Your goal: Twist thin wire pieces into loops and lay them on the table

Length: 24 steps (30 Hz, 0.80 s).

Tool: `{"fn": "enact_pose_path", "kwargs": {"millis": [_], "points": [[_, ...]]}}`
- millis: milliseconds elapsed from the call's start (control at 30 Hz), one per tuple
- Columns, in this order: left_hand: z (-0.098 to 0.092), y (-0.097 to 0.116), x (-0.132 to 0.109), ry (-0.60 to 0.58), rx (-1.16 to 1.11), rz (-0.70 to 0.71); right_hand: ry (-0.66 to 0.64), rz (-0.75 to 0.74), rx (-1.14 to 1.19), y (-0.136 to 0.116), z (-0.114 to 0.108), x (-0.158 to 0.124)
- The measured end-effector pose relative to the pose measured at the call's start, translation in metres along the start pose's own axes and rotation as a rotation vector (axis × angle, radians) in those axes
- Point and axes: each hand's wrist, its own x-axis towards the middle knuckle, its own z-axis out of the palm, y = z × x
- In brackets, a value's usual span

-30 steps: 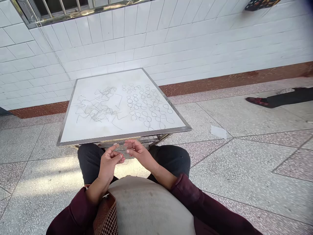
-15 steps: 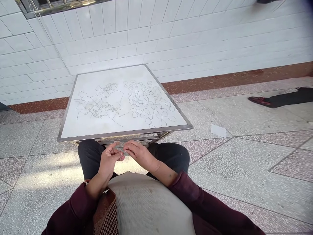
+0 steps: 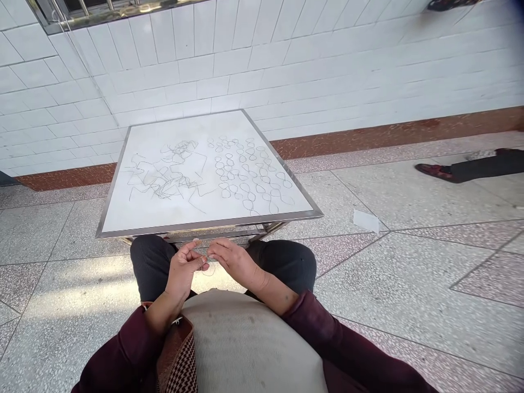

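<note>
Close together above my lap, my left hand [image 3: 184, 267] and my right hand [image 3: 232, 261] pinch a thin wire [image 3: 209, 274], part of which hangs below the fingers as a small loop. The left thumb and a finger press on it; its other fingers point forward. The right fingertips meet it from the other side and hide part of it. Beyond the hands, on the white table [image 3: 196, 123], lies a tangle of loose bent wires [image 3: 172, 177] at the left. Rows of wire pieces shaped into double loops [image 3: 248, 172] spread over the right side.
The table has a metal edge [image 3: 213, 225] just past my knees. Behind it rises a white tiled wall [image 3: 286, 71]. On the speckled floor at the right lies a white piece of paper [image 3: 365, 221]. Another person's shoe and leg [image 3: 438, 172] show farther right.
Both hands keep their pinch on the wire with barely any shift. The wire loop below the fingers hangs slightly lower and shows more clearly.
</note>
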Motion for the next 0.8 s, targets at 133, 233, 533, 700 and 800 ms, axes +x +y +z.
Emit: {"fn": "enact_pose_path", "kwargs": {"millis": [133, 233, 533, 700, 800], "points": [[0.002, 0.003, -0.002, -0.015, 0.027, -0.01, 0.016, 0.002, 0.051, -0.001, -0.004, -0.004], [0.003, 0.007, -0.003, -0.058, 0.056, -0.007, 0.062, -0.001, 0.084, -0.003, -0.013, 0.0], [0.002, 0.007, -0.01, -0.14, 0.124, 0.025, -0.132, -0.189, 0.049, -0.01, -0.023, 0.026], [0.001, 0.008, -0.011, -0.148, 0.173, 0.015, -0.228, -0.179, 0.167, -0.009, -0.023, 0.025], [0.0, 0.008, -0.009, -0.155, 0.193, 0.015, -0.261, -0.13, 0.26, -0.008, -0.024, 0.026]]}}
